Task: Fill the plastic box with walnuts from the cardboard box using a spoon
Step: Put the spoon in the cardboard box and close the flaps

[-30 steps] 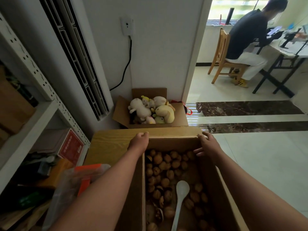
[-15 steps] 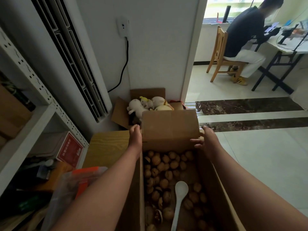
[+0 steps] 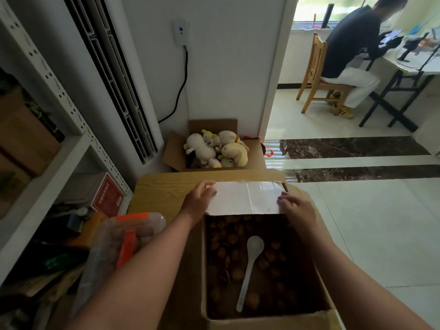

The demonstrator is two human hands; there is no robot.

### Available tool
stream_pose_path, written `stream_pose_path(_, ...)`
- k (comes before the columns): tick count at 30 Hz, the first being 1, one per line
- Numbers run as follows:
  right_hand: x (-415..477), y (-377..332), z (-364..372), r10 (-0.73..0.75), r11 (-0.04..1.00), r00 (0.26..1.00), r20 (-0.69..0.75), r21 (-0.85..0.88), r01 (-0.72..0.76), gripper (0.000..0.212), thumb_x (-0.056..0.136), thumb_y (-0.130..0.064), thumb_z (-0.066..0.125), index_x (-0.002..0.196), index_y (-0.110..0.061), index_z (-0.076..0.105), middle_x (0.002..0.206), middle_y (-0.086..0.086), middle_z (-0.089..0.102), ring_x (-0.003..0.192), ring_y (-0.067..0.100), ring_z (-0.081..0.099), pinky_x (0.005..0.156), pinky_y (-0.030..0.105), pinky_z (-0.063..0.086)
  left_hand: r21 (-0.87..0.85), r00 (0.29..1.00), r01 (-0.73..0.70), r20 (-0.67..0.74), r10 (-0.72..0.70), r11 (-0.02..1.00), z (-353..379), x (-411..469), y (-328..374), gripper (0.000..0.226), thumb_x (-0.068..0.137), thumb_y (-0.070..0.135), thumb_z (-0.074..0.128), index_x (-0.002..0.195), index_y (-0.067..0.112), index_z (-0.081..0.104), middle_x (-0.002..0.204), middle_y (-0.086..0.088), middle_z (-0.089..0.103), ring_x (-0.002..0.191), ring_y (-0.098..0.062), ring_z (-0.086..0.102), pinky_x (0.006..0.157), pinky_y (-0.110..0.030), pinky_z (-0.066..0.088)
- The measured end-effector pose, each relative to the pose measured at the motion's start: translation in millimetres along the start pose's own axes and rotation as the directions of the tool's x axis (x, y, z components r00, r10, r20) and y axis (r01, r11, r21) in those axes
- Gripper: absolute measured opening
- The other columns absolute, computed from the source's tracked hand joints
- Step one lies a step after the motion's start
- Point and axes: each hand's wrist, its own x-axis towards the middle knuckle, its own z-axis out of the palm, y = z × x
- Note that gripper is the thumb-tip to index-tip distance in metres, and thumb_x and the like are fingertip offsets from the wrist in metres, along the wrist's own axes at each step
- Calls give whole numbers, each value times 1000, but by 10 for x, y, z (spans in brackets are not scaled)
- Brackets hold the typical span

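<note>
- Ahead of you, a white wall (image 3: 226, 67) carries a socket (image 3: 181, 32) with a black cable (image 3: 179, 91) trailing down.
- On your left stand a tall vented unit (image 3: 114, 79) and white perforated shelving (image 3: 69, 148).
- Your floor (image 3: 381, 234) is pale tile with dark marble strips (image 3: 352, 148).
- Through the doorway on your right, a bright window (image 3: 345, 5) sits behind a seated person (image 3: 352, 44), a wooden chair (image 3: 314, 75) and a white desk (image 3: 416, 67).

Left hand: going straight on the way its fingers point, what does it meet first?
The taped flap of the cardboard box, whose edge the left hand holds. Past it, probably only the wooden table top; depth is unclear.
</note>
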Motion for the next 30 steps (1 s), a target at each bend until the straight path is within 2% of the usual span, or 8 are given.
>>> stream_pose_path(4, -142, 2, 2, -90, 811, 974, 210, -552, 194, 41, 94, -26, 51, 134, -21, 53, 150, -2, 37, 132, 19, 40, 101, 26, 30, 617, 977, -211, 165, 138, 758, 97, -163, -37, 43, 86, 46, 48, 126, 31, 53, 135, 0, 51, 126, -22, 42, 105, -40, 35)
stream_pose_path(6, -163, 3, 7, -35, 745, 961, 276, -633, 209, 48, 95, -25, 46, 143, -22, 41, 156, 0, 23, 137, 20, 35, 104, 27, 31, 756, 956, -282, 274, 105, 591, 153, -238, -36, 48, 90, 43, 48, 135, 28, 45, 150, -1, 35, 138, -22, 28, 113, -40, 20)
stream_pose_path(9, -223, 34, 29, 30, 756, 947, 319, -627, 187, 53, 93, -23, 46, 145, -20, 36, 158, 6, 18, 137, 25, 35, 106, 33, 37, 791, 951, -285, 303, 58, 541, 205, -369, -40, 55, 94, 45, 43, 143, 24, 34, 157, -4, 20, 143, -23, 16, 116, -41, 9)
stream_pose_path(14, -437, 63, 27, -72, 815, 954, 293, -534, 225, 49, 88, -23, 52, 136, -14, 47, 140, 11, 40, 125, 28, 46, 96, 34, 42, 801, 925, -373, 359, 123, 468, 293, -633, 97, 59, 95, 50, 41, 146, 21, 32, 154, -4, 26, 142, -23, 20, 115, -39, 12)
stream_pose_path(21, -841, 30, -65, -98, 847, 957, 274, -482, 225, 56, 91, -27, 54, 145, -20, 36, 158, 9, 15, 140, 27, 28, 108, 35, 32, 754, 841, -536, 514, 168, 378, 444, -934, 262, 71, 88, 62, 46, 148, 30, 25, 156, -4, 22, 143, -24, 18, 116, -40, 14)
stream_pose_path(24, -1038, 113, -94, -127, 838, 958, 256, -489, 241, 51, 92, -30, 54, 140, -18, 44, 152, 11, 31, 135, 27, 36, 106, 38, 34, 721, 792, -601, 595, 138, 345, 445, -1072, 222, 74, 87, 64, 47, 149, 33, 21, 157, -2, 19, 144, -23, 16, 117, -41, 11)
stream_pose_path(27, -1225, 176, -147, -143, 817, 967, 213, -526, 237, 38, 91, -30, 53, 125, -14, 58, 123, 12, 56, 110, 29, 55, 89, 37, 45, 679, 756, -636, 643, 120, 367, 394, -1237, 190, 78, 83, 67, 50, 148, 36, 20, 156, 1, 23, 143, -22, 19, 116, -41, 14)
stream_pose_path(30, -1323, 214, -217, -114, 758, 975, 192, -618, 211, 23, 90, -29, 51, 101, -14, 64, 101, 10, 60, 84, 26, 57, 64, 32, 44, 638, 706, -667, 706, 55, 385, 310, -1351, 165, 89, 73, 73, 57, 148, 39, 20, 152, 5, 30, 140, -20, 24, 113, -40, 22)
